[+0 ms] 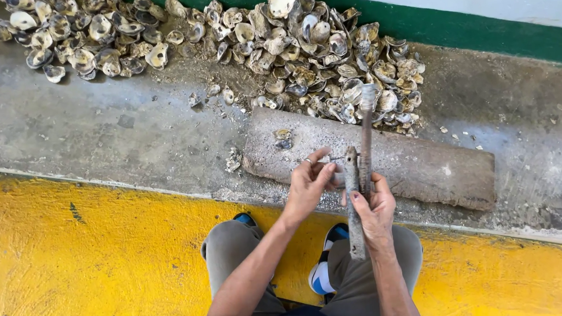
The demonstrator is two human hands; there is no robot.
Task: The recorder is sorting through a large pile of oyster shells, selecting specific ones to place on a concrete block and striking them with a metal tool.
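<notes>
Both hands meet just above the knees, at the near edge of a grey stone slab (422,163) that lies on the concrete floor. The right hand (375,212) is curled shut around two long, rusty metal tools (358,192) held side by side; their long axis runs almost straight from 6 o'clock to 12 o'clock, the lower end of the flat bar reaching down over the right knee, the upper rounded end of the thinner rod pointing at the pile of oyster shells (301,48). The left hand (309,182) sits touching the tools at their 9 o'clock side, thumb and forefinger pinched together on something small and pale beside the bar; what it is I cannot tell. A ring shows on one finger. The shell pile lies at 12 o'clock from the hands, beyond the slab, with a couple of loose shells (283,138) on the slab at 11 o'clock, nearer the left hand
</notes>
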